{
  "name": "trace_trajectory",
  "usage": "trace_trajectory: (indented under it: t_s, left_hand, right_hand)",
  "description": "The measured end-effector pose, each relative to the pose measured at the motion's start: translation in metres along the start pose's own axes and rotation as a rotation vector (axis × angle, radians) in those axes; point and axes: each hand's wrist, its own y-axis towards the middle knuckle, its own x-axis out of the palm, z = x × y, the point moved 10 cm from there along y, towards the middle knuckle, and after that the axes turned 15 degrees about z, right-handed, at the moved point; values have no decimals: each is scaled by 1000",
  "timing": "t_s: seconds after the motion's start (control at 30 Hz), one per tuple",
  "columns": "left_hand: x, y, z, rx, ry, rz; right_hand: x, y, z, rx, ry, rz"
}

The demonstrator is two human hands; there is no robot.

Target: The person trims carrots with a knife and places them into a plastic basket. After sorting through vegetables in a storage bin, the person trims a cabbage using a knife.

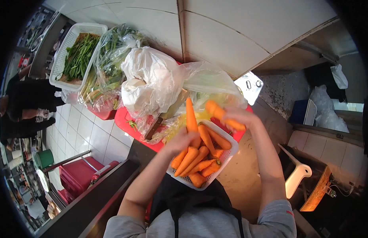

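Note:
My left hand is closed around a carrot that points up and away from me, above the near basket. To the right, my right hand grips another carrot, held aslant over the basket's far right corner. Motion blurs these fingers a little. Several loose carrots lie in a white plastic basket close to my body. Just beyond the hands, a cleaver-like blade with a brown handle rests among plastic bags on a red surface.
White plastic bags and bagged green vegetables are piled against the tiled wall. A white basket of green stalks stands at far left. Another person in black is beyond it. A red bin stands lower left.

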Motion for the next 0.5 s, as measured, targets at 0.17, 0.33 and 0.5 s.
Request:
trace_trajectory:
  t_s: [0.17, 0.33, 0.5]
  left_hand:
    - [70, -64, -107, -6, -147, 124]
    - [103, -36, -129, 306, -206, 544]
    - [155, -22, -152, 563, -64, 521]
  right_hand:
    - [51, -36, 63, -494, -249, 99]
    - [53, -12, 130, -645, -684, 597]
    - [44, -22, 119, -680, -650, 672]
